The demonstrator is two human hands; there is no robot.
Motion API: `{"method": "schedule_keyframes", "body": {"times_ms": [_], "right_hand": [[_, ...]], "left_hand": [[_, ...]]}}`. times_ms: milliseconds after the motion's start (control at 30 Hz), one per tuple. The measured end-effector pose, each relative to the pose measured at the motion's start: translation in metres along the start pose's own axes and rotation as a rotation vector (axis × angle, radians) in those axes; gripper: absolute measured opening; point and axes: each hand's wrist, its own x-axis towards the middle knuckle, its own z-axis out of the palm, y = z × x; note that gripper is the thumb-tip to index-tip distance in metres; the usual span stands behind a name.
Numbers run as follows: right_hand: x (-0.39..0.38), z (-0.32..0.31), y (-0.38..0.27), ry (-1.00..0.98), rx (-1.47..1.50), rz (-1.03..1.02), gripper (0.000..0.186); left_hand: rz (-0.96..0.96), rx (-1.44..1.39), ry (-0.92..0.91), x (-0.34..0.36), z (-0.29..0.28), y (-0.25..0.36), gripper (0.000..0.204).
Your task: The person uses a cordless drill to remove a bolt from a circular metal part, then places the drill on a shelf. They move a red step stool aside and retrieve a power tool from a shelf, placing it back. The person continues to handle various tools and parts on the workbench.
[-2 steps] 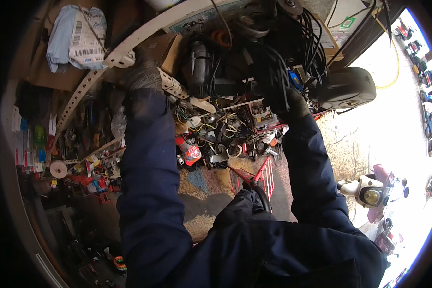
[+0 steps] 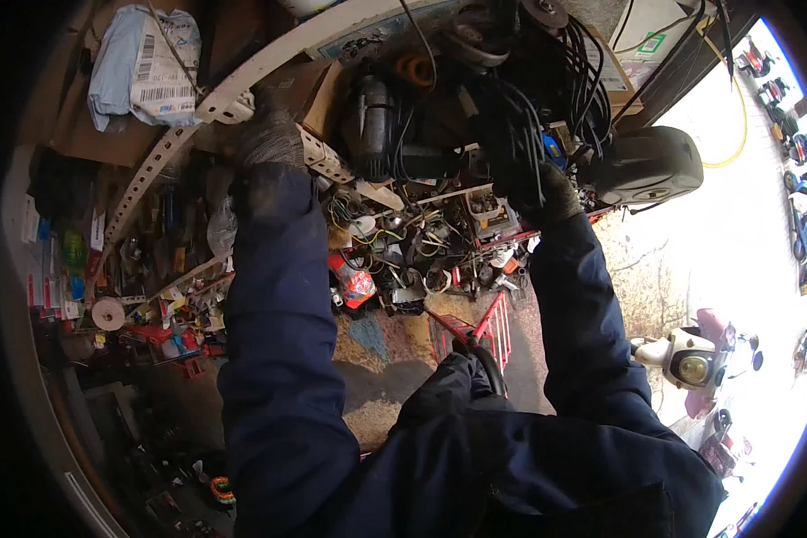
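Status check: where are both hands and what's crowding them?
Left hand, gloved, closed on the perforated metal strip. Right hand, gloved, in the black cable bundle; grip unclear. Loose wires and parts heaped below, black motor between hands.

A pale blue parcel (image 2: 143, 67) with a label lies upper left. A roll of tape (image 2: 108, 313) sits among hand tools at left. A red bottle (image 2: 353, 280) lies amid parts, and a scooter (image 2: 704, 363) stands outside at right.
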Motion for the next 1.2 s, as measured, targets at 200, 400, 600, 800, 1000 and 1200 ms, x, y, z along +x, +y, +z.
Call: {"method": "schedule_keyframes", "body": {"times_ms": [200,400,600,800,1000,1200], "right_hand": [[0.004,0.01,-0.012,0.154,-0.203,-0.043,0.043],[0.005,0.018,-0.007,0.181,-0.351,-0.078,0.042],[0.023,0.018,0.004,0.309,-0.436,-0.019,0.045],[0.033,0.033,0.0,0.464,-0.464,0.081,0.048],[0.007,0.019,0.002,0.524,-0.403,-0.073,0.045],[-0.016,-0.021,-0.013,0.862,-0.506,-0.37,0.046]], "left_hand": [[-0.03,0.039,0.03,-0.006,0.0,0.007,0.086],[0.021,0.037,0.068,-0.008,-0.001,0.01,0.084],[-0.166,0.126,0.071,0.0,0.0,0.017,0.086],[-0.35,0.203,0.075,0.0,-0.004,0.024,0.088],[-0.478,0.091,0.024,0.009,0.001,0.018,0.091],[-0.463,-0.043,-0.004,0.012,0.006,0.008,0.087]]}}
